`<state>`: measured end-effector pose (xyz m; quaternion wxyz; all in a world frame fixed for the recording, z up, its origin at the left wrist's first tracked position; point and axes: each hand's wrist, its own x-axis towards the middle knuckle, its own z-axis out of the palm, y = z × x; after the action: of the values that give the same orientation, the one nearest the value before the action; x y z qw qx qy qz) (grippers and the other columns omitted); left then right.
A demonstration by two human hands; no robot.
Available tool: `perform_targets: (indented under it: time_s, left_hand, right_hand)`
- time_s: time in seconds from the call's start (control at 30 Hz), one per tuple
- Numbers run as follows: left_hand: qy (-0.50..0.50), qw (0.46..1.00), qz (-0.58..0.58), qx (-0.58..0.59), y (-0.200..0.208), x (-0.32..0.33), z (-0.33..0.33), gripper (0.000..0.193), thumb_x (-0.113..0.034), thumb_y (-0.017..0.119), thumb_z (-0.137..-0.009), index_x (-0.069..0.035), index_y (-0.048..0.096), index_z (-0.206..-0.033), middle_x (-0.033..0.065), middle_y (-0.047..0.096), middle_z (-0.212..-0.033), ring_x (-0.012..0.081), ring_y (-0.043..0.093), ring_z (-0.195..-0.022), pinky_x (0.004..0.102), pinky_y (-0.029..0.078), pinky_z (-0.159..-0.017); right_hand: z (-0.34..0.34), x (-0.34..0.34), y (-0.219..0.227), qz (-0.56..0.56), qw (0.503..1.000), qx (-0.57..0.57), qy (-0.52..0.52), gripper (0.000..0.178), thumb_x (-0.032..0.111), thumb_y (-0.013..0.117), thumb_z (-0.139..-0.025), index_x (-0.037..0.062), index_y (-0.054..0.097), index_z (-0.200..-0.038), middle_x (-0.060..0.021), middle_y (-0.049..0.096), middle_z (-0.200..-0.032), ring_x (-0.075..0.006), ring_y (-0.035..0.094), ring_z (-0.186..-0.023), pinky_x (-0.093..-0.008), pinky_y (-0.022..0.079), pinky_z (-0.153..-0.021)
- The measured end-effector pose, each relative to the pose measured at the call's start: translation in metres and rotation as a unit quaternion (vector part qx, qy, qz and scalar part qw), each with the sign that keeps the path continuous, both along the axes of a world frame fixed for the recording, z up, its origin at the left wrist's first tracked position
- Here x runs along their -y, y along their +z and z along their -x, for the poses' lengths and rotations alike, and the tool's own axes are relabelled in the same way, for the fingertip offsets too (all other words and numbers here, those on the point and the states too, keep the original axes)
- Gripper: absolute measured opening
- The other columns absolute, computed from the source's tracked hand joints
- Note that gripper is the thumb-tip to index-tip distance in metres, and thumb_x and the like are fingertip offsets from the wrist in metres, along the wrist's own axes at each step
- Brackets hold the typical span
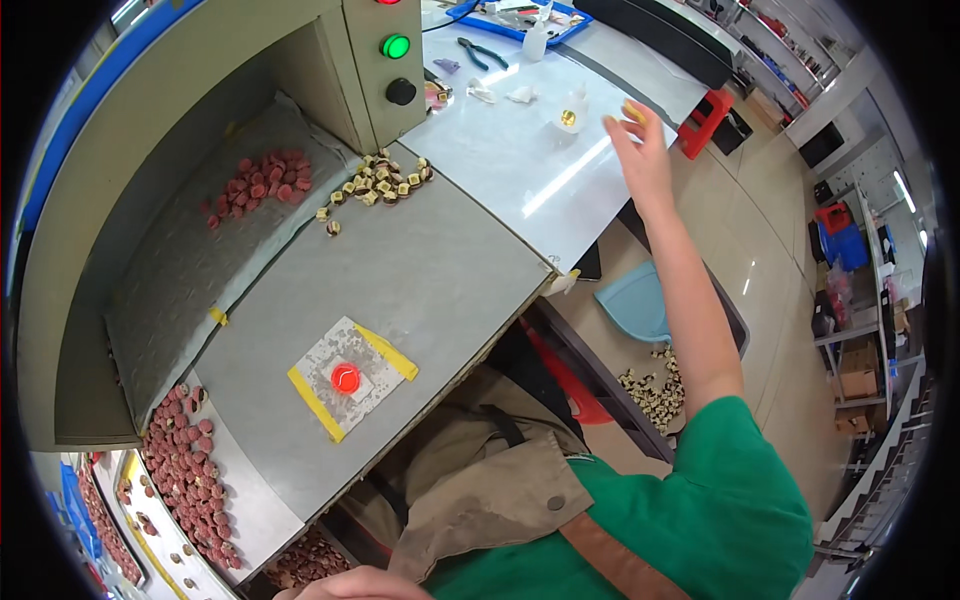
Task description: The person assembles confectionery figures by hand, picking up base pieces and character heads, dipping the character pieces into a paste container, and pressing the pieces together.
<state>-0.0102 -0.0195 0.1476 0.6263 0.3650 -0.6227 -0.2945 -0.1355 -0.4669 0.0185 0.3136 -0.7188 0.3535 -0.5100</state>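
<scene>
My right hand (645,150) is raised over the right edge of the white tabletop, thumb and fingers apart, with yellow on the fingertips; nothing shows in its grip. Just left of it stands a small clear bottle (570,120) with a gold-coloured spot. At the lower edge of the picture, only part of my left hand (362,583) shows, and its fingers are out of sight. Near me on the grey worktop, a glowing red round piece (345,378) sits on a worn square plate (325,358) with yellow tape along two sides.
Reddish round pieces (190,480) crowd the left edge, with more (265,180) inside the machine's hollow. Small cream-and-brown pieces (385,180) lie by the machine's control post (385,75). Pliers (483,54) rest farther back. Below right are a blue dustpan (635,302) and a drawer of pieces.
</scene>
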Motion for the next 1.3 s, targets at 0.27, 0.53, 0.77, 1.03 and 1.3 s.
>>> perform_targets:
  time_s: [0.27,0.53,0.77,1.03,1.3]
  left_hand:
    - [0.142,0.989,-0.014,0.036,-0.033,-0.015,-0.022,0.040,0.003,0.064,-0.072,-0.021,0.059,-0.103,0.0093,0.065,-0.086,0.0196,0.062,-0.066,0.0292,0.045,-0.057]
    - [0.040,0.998,0.001,-0.046,-0.025,-0.046,-0.009,0.041,0.005,0.055,-0.077,-0.025,0.057,-0.105,0.0099,0.063,-0.087,0.0203,0.059,-0.063,0.0312,0.044,-0.056]
    - [0.030,0.990,0.066,-0.118,-0.036,-0.049,-0.007,0.051,0.005,0.057,-0.078,-0.034,0.055,-0.110,0.0019,0.058,-0.074,0.0093,0.041,-0.044,0.0254,0.032,-0.050]
    - [0.122,0.941,0.241,-0.203,-0.056,-0.039,0.023,0.056,0.005,0.054,-0.080,-0.039,0.059,-0.114,0.0023,0.060,-0.073,0.0095,0.042,-0.044,0.0255,0.032,-0.049]
    - [-0.106,0.973,0.056,-0.197,-0.052,-0.088,-0.008,0.053,0.006,0.052,-0.080,-0.036,0.066,-0.108,0.0047,0.063,-0.081,0.0115,0.047,-0.049,0.0273,0.035,-0.050]
  right_hand:
    - [-0.066,0.042,-0.054,-0.018,0.961,-0.275,0.022,0.051,0.040,0.067,-0.083,0.0030,0.056,-0.117,-0.0056,0.062,-0.101,-0.0133,0.056,-0.093,-0.0264,0.045,-0.079]
    - [-0.061,-0.039,-0.007,-0.075,0.964,-0.114,0.228,0.035,0.028,0.063,-0.088,0.0038,0.059,-0.113,-0.0031,0.063,-0.100,-0.0113,0.057,-0.092,-0.0249,0.044,-0.082]
    - [-0.076,-0.165,0.019,0.048,0.885,-0.258,0.384,0.035,0.008,0.070,-0.079,0.0015,0.057,-0.110,-0.0045,0.060,-0.101,-0.0156,0.056,-0.094,-0.0268,0.042,-0.086]
    - [-0.097,-0.219,0.018,0.187,0.789,-0.305,0.498,0.035,0.006,0.076,-0.064,0.0044,0.064,-0.097,-0.0070,0.060,-0.093,-0.0241,0.057,-0.089,-0.0330,0.046,-0.079]
    - [-0.099,-0.224,0.021,0.270,0.763,-0.313,0.497,0.038,0.015,0.079,-0.062,0.0075,0.065,-0.096,-0.0057,0.059,-0.090,-0.0259,0.055,-0.086,-0.0355,0.045,-0.076]
